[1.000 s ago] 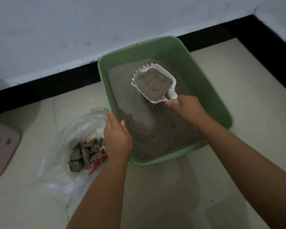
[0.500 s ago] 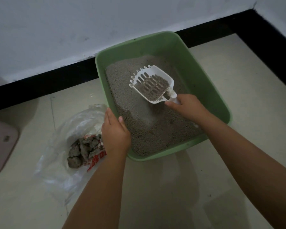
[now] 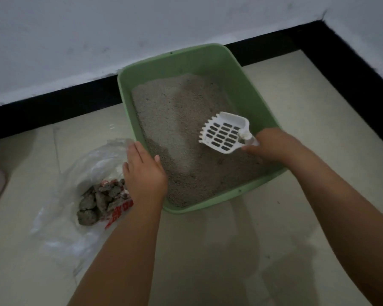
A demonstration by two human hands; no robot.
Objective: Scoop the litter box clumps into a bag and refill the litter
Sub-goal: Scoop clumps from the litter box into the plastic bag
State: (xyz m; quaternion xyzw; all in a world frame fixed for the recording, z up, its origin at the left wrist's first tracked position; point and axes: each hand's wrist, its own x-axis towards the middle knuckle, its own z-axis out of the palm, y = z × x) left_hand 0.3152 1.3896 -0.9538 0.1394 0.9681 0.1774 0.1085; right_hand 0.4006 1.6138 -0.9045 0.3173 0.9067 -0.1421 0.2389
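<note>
Our right hand (image 3: 272,145) grips the empty white scoop (image 3: 224,135) low over the litter (image 3: 181,129) in the green litter box (image 3: 248,89), left hand (image 3: 144,173) resting flat on its near-left rim, clumps (image 3: 100,200) already bagged in the plastic bag (image 3: 71,191) just left of it, sifting seemingly nearly over, refill still ahead.

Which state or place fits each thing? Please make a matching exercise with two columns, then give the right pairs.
Things:
1. scoop
2. clumps
3. litter box
4. left hand

States or places:
A. green, filled with grey litter
B. inside the clear bag
C. on the box's near-left rim
D. white, empty, gripped by the right hand

Pairs: 1-D, 2-B, 3-A, 4-C
</note>
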